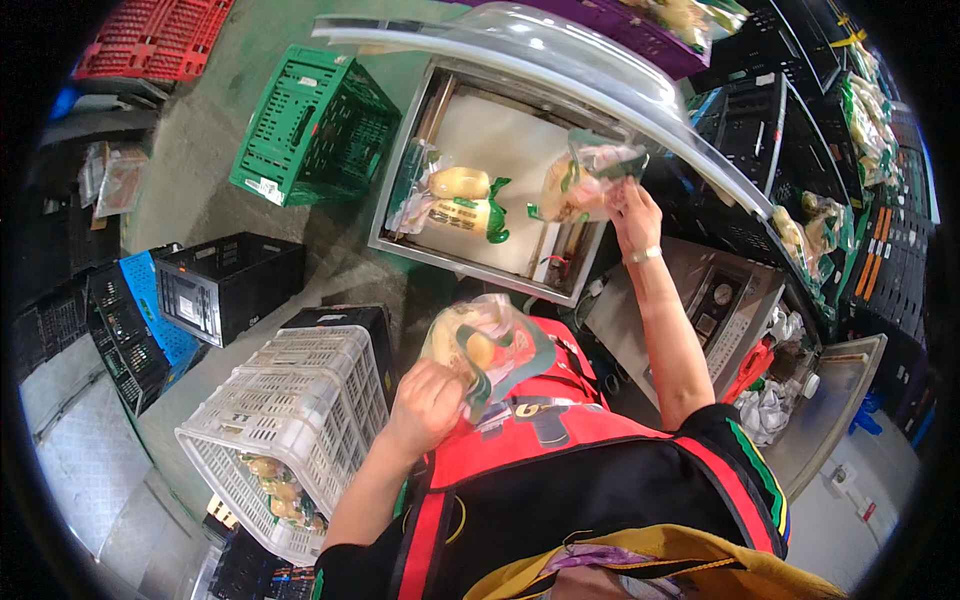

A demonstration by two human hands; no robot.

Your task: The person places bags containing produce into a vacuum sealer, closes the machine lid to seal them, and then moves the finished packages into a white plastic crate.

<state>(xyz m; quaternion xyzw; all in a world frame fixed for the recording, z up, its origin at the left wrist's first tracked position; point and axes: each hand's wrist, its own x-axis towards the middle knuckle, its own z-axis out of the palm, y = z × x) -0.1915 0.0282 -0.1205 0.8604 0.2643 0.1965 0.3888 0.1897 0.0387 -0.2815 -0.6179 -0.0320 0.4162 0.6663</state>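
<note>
My left hand (429, 401) grips the gathered edge of a clear plastic bag of pale yellow vegetables (480, 349) in front of my red apron. Out ahead on the right, my right hand (634, 217) holds a second such bag (574, 184) by its end, over the right part of an open vacuum sealer's chamber (491, 139). Two filled bags with green print (461, 199) lie side by side at the chamber's left, their open ends toward its left wall. The sealer's curved clear lid (585, 64) stands raised behind.
A green crate (281, 124) stands left of the sealer, with a black crate (232, 281) nearer. White stacked crates (300, 405), with bagged vegetables inside, are at lower left. The sealer's metal panel with a gauge (705, 300) lies beneath my right forearm. Black crates (739, 127) line the right.
</note>
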